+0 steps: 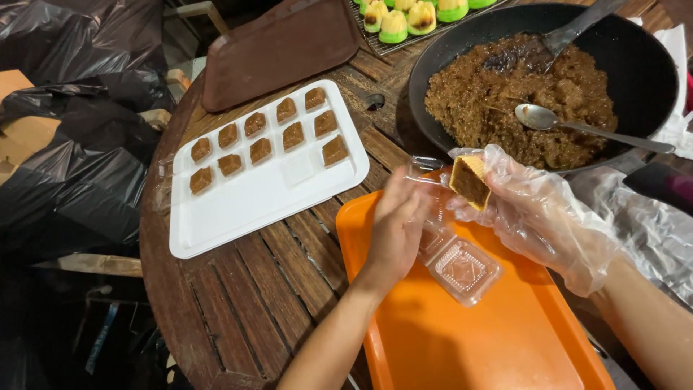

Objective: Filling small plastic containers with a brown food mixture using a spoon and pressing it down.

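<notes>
My left hand [395, 225], bare, holds an open clear plastic clamshell box [458, 267] over the orange tray [476, 339]. My right hand [538, 213] wears a loose clear plastic glove and pinches a small square pastry shell filled with brown paste [469, 182], just above the box's raised lid. A white tray [253, 195] to the left carries several filled brown squares [292, 136] in two rows.
A black pan [635, 65] of brown sticky filling sits at the back right with a metal spoon [577, 124] and a spatula [570, 32] in it. A brown tray [278, 47] and a rack of green-yellow cakes [408, 18] lie behind. Black bags [72, 144] crowd the left.
</notes>
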